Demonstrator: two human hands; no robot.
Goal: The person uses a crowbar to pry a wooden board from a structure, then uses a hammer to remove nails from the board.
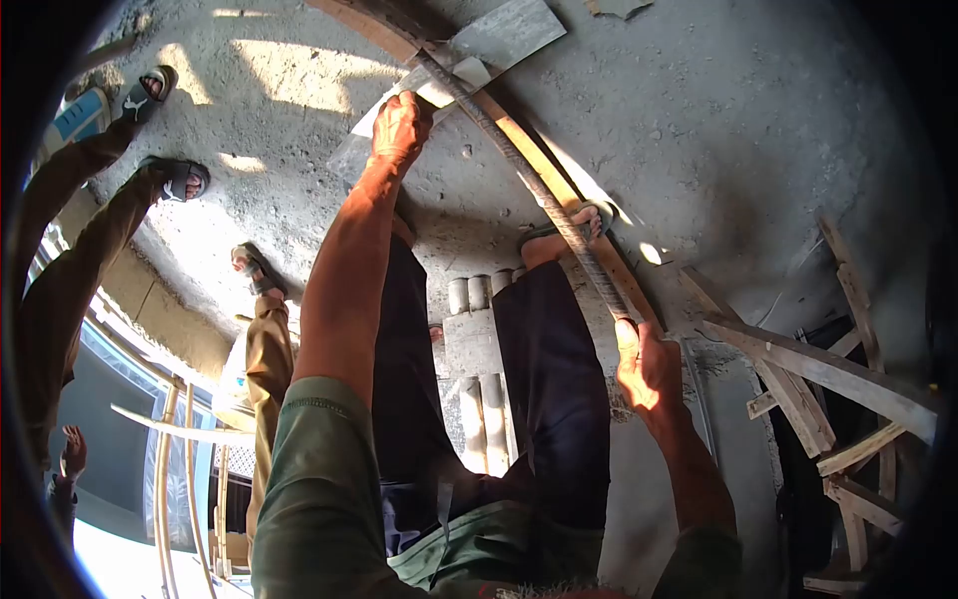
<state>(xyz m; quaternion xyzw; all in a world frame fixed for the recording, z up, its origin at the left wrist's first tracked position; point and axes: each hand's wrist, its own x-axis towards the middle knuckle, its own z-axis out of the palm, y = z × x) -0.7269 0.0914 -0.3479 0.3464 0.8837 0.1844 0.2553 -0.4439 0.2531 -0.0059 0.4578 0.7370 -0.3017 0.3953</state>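
Wraps the fingers of the right hand [649, 371] closed around the near end of a long ribbed bar [529, 178]. Curls the fingers of the left hand [401, 128] closed at a pale flat strip [457, 84], too indistinct to tell if gripping it. Sets a sandaled foot [589, 218] at the curved wooden plank [529, 142] alongside the bar, above the rough concrete floor [699, 130]. Farther out, at right, piled timber [818, 369]; at left, other people's sandaled feet [182, 182].

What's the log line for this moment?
left hand: fingers at pale flat piece, grip unclear | right hand: gripping near end of ridged bar | bar: alongside wooden plank | co-worker: sandaled feet at left
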